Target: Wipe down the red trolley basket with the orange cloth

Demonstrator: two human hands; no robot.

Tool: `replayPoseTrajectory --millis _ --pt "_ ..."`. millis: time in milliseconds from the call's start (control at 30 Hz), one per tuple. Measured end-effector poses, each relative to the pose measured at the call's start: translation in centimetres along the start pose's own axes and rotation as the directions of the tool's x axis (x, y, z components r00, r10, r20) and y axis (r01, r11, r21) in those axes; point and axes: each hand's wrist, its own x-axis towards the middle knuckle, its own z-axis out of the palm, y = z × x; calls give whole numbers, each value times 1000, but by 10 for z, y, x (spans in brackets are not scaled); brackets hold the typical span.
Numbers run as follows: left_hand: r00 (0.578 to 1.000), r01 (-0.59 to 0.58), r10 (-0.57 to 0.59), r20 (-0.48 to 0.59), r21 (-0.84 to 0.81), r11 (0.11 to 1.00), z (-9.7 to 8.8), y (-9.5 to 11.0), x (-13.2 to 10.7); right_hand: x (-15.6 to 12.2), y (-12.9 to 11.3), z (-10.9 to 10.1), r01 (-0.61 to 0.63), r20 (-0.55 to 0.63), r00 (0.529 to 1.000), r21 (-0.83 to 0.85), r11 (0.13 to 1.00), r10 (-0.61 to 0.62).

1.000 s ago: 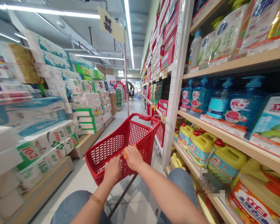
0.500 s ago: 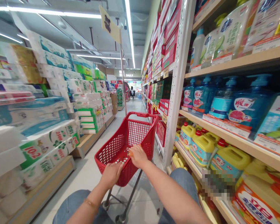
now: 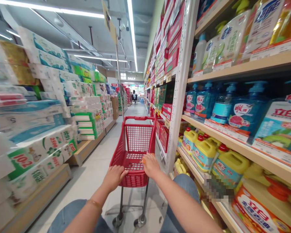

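Note:
Both my hands rest on the near rim of a red plastic mesh shopping cart [image 3: 138,139], which stands straight ahead of me on thin metal legs with small wheels [image 3: 129,222]. My left hand [image 3: 113,178] curls over the rim's left part. My right hand [image 3: 150,165] grips further right, with a small orange object [image 3: 143,160] showing at its fingers. What that object is, I cannot tell. The cart's basket shows nothing else inside.
Shelves of blue pump bottles [image 3: 247,111] and yellow jugs [image 3: 230,168] run close on the right. Stacked paper-roll packs [image 3: 38,152] on a wooden base line the left. A person [image 3: 134,96] stands far down the tiled aisle [image 3: 94,178]. My denim-covered knees show below.
The cart has swung from leaning left to pointing straight down the aisle, and its legs and wheels now show. The shelves have shifted slightly as I move forward.

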Motion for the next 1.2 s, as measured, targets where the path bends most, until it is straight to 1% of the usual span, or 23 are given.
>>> replayPoseTrajectory --millis 100,133,167,233,300,367,400,433,500,533,567,600,667,733,767,833,867,933,1000,1033,1100,1167,1200 --pt "998 29 -26 -52 57 998 11 9 6 -5 -10 16 -73 -31 997 -13 997 73" --pt "997 33 -28 -68 68 997 13 14 7 -10 -14 22 -74 -35 997 -11 997 74" --pt "997 22 -17 -73 69 997 14 17 9 -15 -15 28 -45 -41 998 1 999 45" --pt "998 -53 54 -39 40 998 11 16 12 -26 -11 33 36 -54 998 28 999 -34" --pt "981 -190 191 38 -24 982 5 7 14 -32 1 29 106 -58 993 41 994 -103" --pt "950 -300 305 72 -69 951 0 -1 15 -31 14 23 123 -80 990 37 992 -120" --pt "944 -319 324 64 -67 945 0 -2 16 -29 18 22 105 -104 989 31 994 -101" --pt "948 -312 314 43 -51 949 1 -1 16 -26 20 23 67 -137 989 24 997 -63" --pt "971 -240 240 -15 1 971 7 11 16 -21 15 31 -33 -204 978 21 999 37" --pt "979 -200 201 -37 21 980 9 18 16 -20 10 37 -68 -228 971 27 997 72" --pt "983 -174 176 -51 31 984 11 25 16 -20 5 42 -75 -241 967 35 997 82" --pt "983 -172 174 -55 30 985 12 31 15 -21 1 47 -52 -243 968 42 998 61" --pt "972 -232 232 -43 0 973 9 33 14 -25 -2 52 58 -215 976 53 997 -45" --pt "954 -297 296 -58 -24 954 1 26 11 -27 6 48 134 -186 975 55 989 -122" --pt "945 -318 315 -82 -23 948 -2 21 11 -27 12 45 133 -184 975 51 990 -122" --pt "937 -324 320 -141 -6 946 -5 15 11 -23 25 39 72 -211 975 40 997 -61" --pt "937 -312 309 -161 2 950 -4 15 11 -20 29 38 28 -233 972 36 999 -19" --pt "948 -272 270 -171 11 962 2 22 14 -14 29 41 -49 -270 961 33 998 56" --pt "960 -222 222 -169 17 975 10 34 17 -13 21 47 -78 -286 954 37 996 85" --pt "963 -211 211 -169 17 977 13 40 19 -15 15 49 -60 -282 957 43 997 70" --pt "959 -238 236 -157 4 971 14 44 21 -21 8 50 33 -246 969 65 997 -16" --pt "943 -310 306 -127 -14 951 9 37 22 -27 11 44 128 -205 973 90 988 -108" --pt "934 -340 336 -121 -18 940 5 32 22 -28 16 39 146 -195 973 95 985 -126"
